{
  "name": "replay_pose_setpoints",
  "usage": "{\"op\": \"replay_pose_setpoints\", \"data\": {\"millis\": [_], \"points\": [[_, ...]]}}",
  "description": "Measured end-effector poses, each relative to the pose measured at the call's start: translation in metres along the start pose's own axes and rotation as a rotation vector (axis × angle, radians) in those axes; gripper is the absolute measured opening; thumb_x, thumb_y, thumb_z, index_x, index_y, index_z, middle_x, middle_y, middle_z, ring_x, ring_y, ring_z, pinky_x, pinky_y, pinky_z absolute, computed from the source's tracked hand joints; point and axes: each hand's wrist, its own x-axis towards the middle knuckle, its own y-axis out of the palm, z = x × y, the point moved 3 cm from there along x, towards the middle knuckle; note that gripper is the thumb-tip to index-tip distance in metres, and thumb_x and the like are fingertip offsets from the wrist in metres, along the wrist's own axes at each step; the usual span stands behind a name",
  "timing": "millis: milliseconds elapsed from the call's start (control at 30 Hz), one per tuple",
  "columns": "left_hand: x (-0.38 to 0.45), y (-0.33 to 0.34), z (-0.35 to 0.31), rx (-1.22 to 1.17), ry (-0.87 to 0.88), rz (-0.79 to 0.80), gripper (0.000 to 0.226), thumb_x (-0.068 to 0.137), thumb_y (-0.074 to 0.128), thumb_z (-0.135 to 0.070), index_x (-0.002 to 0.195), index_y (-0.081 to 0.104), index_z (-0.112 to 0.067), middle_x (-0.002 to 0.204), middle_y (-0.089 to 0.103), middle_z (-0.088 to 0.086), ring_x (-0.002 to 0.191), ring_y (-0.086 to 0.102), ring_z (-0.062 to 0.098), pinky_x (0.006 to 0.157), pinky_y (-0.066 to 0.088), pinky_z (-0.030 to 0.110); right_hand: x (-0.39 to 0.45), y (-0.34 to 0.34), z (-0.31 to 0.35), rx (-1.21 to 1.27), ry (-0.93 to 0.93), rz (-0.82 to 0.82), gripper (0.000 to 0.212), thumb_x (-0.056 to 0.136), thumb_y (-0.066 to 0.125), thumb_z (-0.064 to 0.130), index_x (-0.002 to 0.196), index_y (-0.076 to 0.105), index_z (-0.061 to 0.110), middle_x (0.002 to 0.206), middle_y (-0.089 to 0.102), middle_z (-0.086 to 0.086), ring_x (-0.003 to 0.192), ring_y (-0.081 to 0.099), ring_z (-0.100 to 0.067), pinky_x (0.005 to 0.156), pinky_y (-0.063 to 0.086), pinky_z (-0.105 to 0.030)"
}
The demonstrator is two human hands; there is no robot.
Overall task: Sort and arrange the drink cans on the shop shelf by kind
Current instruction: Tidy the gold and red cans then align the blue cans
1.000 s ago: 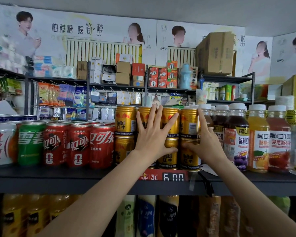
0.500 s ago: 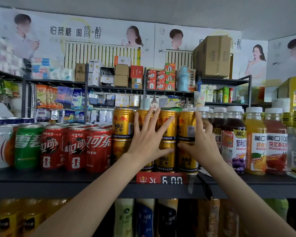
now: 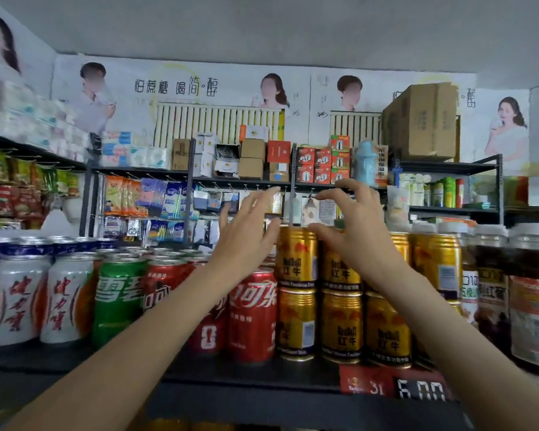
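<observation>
Gold Red Bull cans (image 3: 341,325) stand stacked in two layers on the dark shelf (image 3: 262,373). To their left stand red cola cans (image 3: 252,315), a green Sprite can (image 3: 119,298) and white sports-drink cans (image 3: 14,301). My left hand (image 3: 246,236) hovers with straight fingers above the cola cans, just left of the upper gold cans, holding nothing. My right hand (image 3: 350,222) is raised over the top row of gold cans with its fingers loosely bent and nothing in them.
Juice bottles (image 3: 529,293) with white caps fill the shelf to the right. A red price tag (image 3: 395,387) is clipped to the shelf's front edge. Behind stands another rack (image 3: 293,181) with boxes, snack packets and a large cardboard box (image 3: 420,122).
Both hands have lifted off the fronts of the gold cans and now hover higher, near the top row. The camera has come closer and shifted right.
</observation>
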Motion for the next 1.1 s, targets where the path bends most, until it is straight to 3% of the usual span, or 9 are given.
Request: {"op": "replay_pose_setpoints", "data": {"millis": [133, 233, 367, 533, 633, 767, 867, 967, 1100], "points": [[0.033, 0.001, 0.023, -0.124, 0.067, 0.205, 0.047, 0.097, 0.04, -0.03, 0.142, 0.025, -0.034, 0.144, 0.039, -0.002, 0.127, 0.043, 0.018, 0.113, 0.019, 0.047, 0.035, 0.005, 0.01, 0.033, 0.051, 0.118, 0.033, 0.08, 0.068, 0.036, 0.111, 0.062, 0.024, 0.127, 0.047, -0.001, 0.122, 0.039, -0.019, 0.098, 0.03, -0.03], [0.058, 0.008, 0.031, -0.196, 0.104, 0.415, 0.04, 0.096, 0.045, -0.024, 0.136, 0.04, -0.031, 0.134, 0.052, 0.0, 0.117, 0.052, 0.019, 0.106, 0.034, 0.038, 0.059, 0.009, 0.006, 0.027, 0.077, 0.303, 0.029, 0.082, 0.067, 0.035, 0.108, 0.064, 0.023, 0.108, 0.049, 0.011, 0.104, 0.043, -0.005, 0.082, 0.031, -0.021], [0.082, 0.021, 0.036, -0.236, 0.197, 0.696, 0.038, 0.095, 0.046, -0.015, 0.131, 0.049, -0.026, 0.143, 0.041, -0.006, 0.131, 0.037, 0.012, 0.102, 0.029, 0.025, 0.088, 0.025, -0.016, -0.032, 0.129, 0.573, 0.018, 0.082, 0.068, 0.029, 0.099, 0.064, 0.027, 0.112, 0.061, 0.005, 0.1, 0.055, -0.01, 0.088, 0.046, -0.029], [0.09, 0.049, 0.025, -0.246, 0.329, 0.906, 0.04, 0.094, 0.047, -0.01, 0.133, 0.048, -0.019, 0.142, 0.043, -0.002, 0.129, 0.04, 0.013, 0.104, 0.029, 0.025, 0.103, 0.045, -0.044, -0.264, 0.212, 1.008, 0.035, 0.083, 0.065, 0.036, 0.113, 0.062, 0.02, 0.113, 0.059, 0.007, 0.107, 0.059, -0.018, 0.098, 0.045, -0.036], [0.099, 0.063, 0.022, -0.212, 0.338, 0.906, 0.041, 0.09, 0.048, -0.002, 0.13, 0.051, -0.013, 0.137, 0.048, 0.003, 0.121, 0.047, 0.015, 0.101, 0.036, 0.025, 0.109, 0.051, -0.057, -0.283, 0.224, 1.032, 0.029, 0.08, 0.069, 0.034, 0.106, 0.065, 0.021, 0.109, 0.064, 0.007, 0.1, 0.063, -0.016, 0.094, 0.049, -0.04], [0.109, 0.077, 0.022, -0.264, 0.277, 0.801, 0.029, 0.087, 0.059, -0.008, 0.116, 0.054, -0.009, 0.121, 0.057, 0.005, 0.093, 0.051, 0.006, 0.068, 0.042, 0.004, 0.117, 0.049, -0.065, -0.246, 0.239, 1.064, 0.006, 0.081, 0.07, 0.024, 0.086, 0.066, 0.025, 0.084, 0.066, 0.014, 0.089, 0.067, -0.013, 0.087, 0.053, -0.034], [0.114, 0.088, 0.022, -0.164, 0.273, 0.694, 0.018, 0.085, 0.063, -0.011, 0.103, 0.061, -0.01, 0.108, 0.061, 0.002, 0.089, 0.052, 0.01, 0.074, 0.043, 0.019, 0.116, 0.049, -0.067, -0.214, 0.236, 1.076, 0.008, 0.082, 0.069, 0.025, 0.078, 0.064, 0.03, 0.078, 0.064, 0.016, 0.086, 0.068, -0.012, 0.079, 0.054, -0.03], [0.117, 0.089, 0.02, -0.177, 0.251, 0.71, 0.007, 0.084, 0.065, -0.013, 0.09, 0.062, -0.013, 0.082, 0.057, -0.009, 0.079, 0.053, 0.009, 0.065, 0.04, 0.018, 0.111, 0.057, -0.063, -0.223, 0.227, 1.097, 0.009, 0.084, 0.067, 0.028, 0.078, 0.061, 0.03, 0.076, 0.061, 0.017, 0.084, 0.066, -0.012, 0.072, 0.053, -0.026], [0.122, 0.082, 0.023, -0.165, 0.257, 0.75, 0.011, 0.085, 0.064, -0.014, 0.095, 0.062, -0.007, 0.073, 0.052, -0.012, 0.073, 0.052, 0.004, 0.072, 0.044, 0.02, 0.112, 0.055, -0.064, -0.214, 0.187, 1.064, 0.005, 0.082, 0.069, 0.026, 0.084, 0.065, 0.024, 0.086, 0.067, 0.009, 0.087, 0.065, -0.013, 0.081, 0.054, -0.03]]}}
